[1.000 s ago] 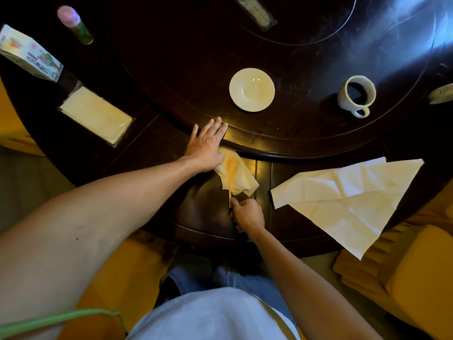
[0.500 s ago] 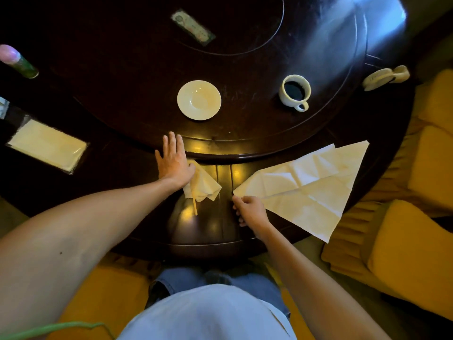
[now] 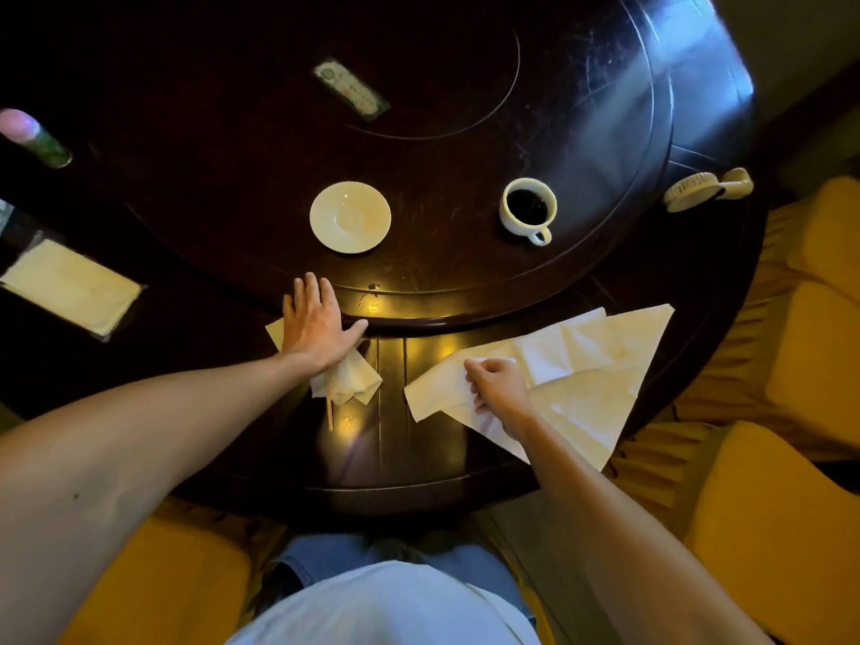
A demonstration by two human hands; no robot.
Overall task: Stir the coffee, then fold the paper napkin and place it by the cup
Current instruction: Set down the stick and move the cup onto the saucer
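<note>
At lower right our right hand point(image 3: 500, 388) pinches the thin, limp paper napkin point(image 3: 581, 379) near its corner; our left hand point(image 3: 319, 328) lies flat, fingers apart.

Round table seen from above, with the person seated at its near edge.

On the raised inner disc of the table point(image 3: 465, 132) a saucer point(image 3: 350, 216) lies left of a cup point(image 3: 529, 210), the two well apart; the cup's handle points toward the person. Nearer, on the outer ring, the left hand point(image 3: 316, 325) rests flat on a crumpled napkin point(image 3: 346, 381), from under which a stir stick point(image 3: 330, 412) juts toward the person. To the right, the right hand point(image 3: 500, 388) pinches the near left part of a large napkin point(image 3: 581, 379) spread on the ring. Far left lies a flat packet point(image 3: 70, 288), with a bottle point(image 3: 35, 137) behind it. A card point(image 3: 351, 90) lies at the disc's far middle. A small fan point(image 3: 707, 189) lies right of the cup, on the ring.
</note>
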